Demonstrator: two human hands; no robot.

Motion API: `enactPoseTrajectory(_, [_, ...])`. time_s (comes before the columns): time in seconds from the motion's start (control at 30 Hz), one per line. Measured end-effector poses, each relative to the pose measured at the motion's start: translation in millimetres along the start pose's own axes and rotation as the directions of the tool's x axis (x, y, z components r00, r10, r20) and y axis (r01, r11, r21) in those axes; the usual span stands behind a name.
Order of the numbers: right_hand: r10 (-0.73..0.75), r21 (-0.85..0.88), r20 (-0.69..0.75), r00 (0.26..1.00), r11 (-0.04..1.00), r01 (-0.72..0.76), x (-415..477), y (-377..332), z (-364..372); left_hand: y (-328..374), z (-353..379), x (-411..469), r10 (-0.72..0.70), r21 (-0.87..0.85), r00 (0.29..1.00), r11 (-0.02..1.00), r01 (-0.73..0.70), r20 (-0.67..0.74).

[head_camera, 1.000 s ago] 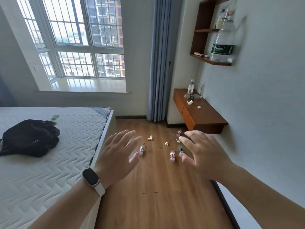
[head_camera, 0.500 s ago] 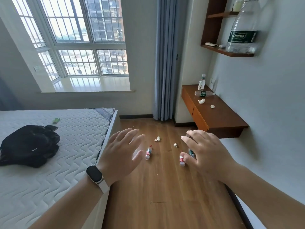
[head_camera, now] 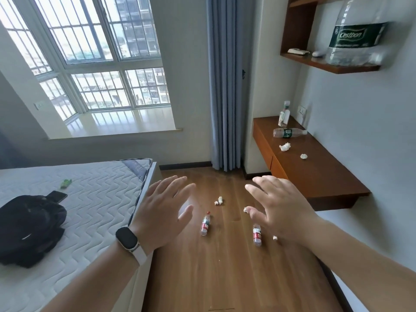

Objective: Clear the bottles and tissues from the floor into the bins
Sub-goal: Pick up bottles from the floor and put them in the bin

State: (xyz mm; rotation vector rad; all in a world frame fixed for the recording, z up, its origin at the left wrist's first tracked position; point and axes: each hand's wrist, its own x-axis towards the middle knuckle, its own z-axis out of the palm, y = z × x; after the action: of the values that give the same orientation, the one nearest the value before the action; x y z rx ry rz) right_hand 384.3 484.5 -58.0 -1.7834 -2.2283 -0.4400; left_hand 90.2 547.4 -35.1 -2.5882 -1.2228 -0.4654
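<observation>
Far over at 9 o'clock a soft black bag (head_camera: 29, 228) slumps on the white mattress (head_camera: 94, 199), which is stitched in wavy lines. A flat dark phone (head_camera: 57, 195) pokes out at the bag's 1 o'clock.

My left hand (head_camera: 162, 212) hangs in the air over the mattress edge, back up. Its fingers are straight and spread apart, and it holds nothing. A smooth black watch (head_camera: 127, 239) with a white strap sits on that wrist.

At that hand's 4 o'clock the first bottle (head_camera: 206, 223) lies on its side on the shiny brown wood floor (head_camera: 225, 266). It is small, clear plastic, with a red label and a red cap pointing to 12 o'clock. At its 1 o'clock sit two lumpy white tissue balls (head_camera: 218, 201), touching each other.

More to the right, a crumpled tissue lump (head_camera: 246, 209) shows just by my right thumb tip. At its 5 o'clock the second bottle (head_camera: 257, 234), also clear with a red label, lies on its side. A tiny white scrap (head_camera: 274, 238) peeks out at its 3 o'clock.

My right hand (head_camera: 281, 206) floats above them, fingers spread wide, holding nothing.

At 1 o'clock from it a brown wooden desk (head_camera: 315, 176) sticks out from the wall. On it lie a clear green-label bottle (head_camera: 289, 133) and two scrunched desk tissues (head_camera: 285, 147).
</observation>
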Motion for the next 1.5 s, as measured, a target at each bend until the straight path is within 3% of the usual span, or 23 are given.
enactPoseTrajectory(0.3, [0.012, 0.020, 0.067, 0.998, 1.000, -0.014, 82, 29, 54, -53, 60, 75, 0.028, -0.019, 0.999, 0.999, -0.027, 0.042])
enactPoseTrajectory(0.9, [0.284, -0.099, 0.215, 0.934, 0.958, -0.269, 287, 57, 179, -233, 241, 280, 0.250, -0.192, 0.965, 0.954, -0.230, 0.084])
enactPoseTrajectory(1.2, [0.394, -0.088, 0.316, 0.863, 0.918, -0.387, 301, 88, 223, -232, 297, 332, 0.301, -0.271, 0.948, 0.925, -0.264, 0.104])
enactPoseTrajectory(1.5, [0.400, -0.022, 0.444, 0.802, 0.900, -0.436, 287, 158, 297, -187, 362, 377, 0.307, -0.273, 0.933, 0.929, -0.251, 0.187])
